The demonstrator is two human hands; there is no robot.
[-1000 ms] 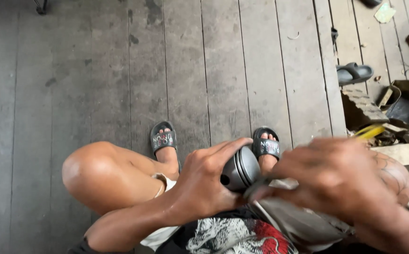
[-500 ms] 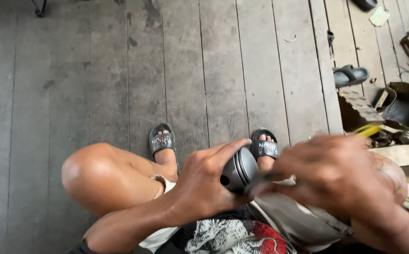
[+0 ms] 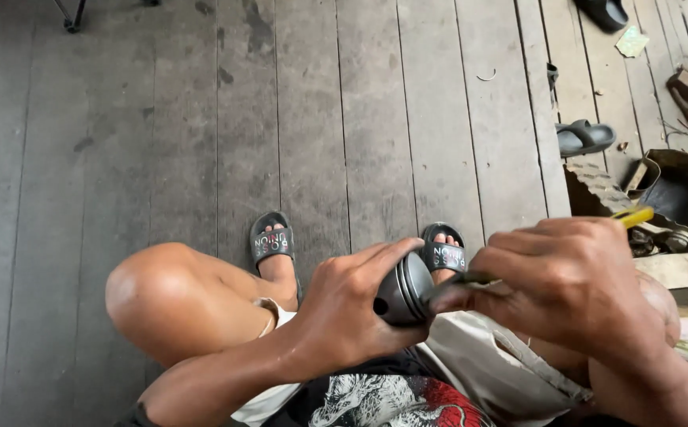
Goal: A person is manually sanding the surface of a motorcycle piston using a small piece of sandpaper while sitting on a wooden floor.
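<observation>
Low in the frame: left hand (image 3: 344, 316) clamped around dark metal piston (image 3: 403, 289); right hand (image 3: 573, 281) closed on yellow-handled tool (image 3: 633, 215), tip touching piston.

Floor (image 3: 312, 119) consists of weathered grey wooden planks running away from the viewer, with visible seams, dark stains and scuffing, under even, diffuse daylight. A loose dark slide sandal (image 3: 585, 137) lies at right on the boards, a second dark sandal (image 3: 603, 11) sits at the top edge beside a pale green scrap (image 3: 632, 41), and a black metal leg (image 3: 69, 16) shows at upper left. Right margin holds clutter: a dark open container (image 3: 676, 190) and a torn piece of corrugated cardboard (image 3: 593, 194).
</observation>
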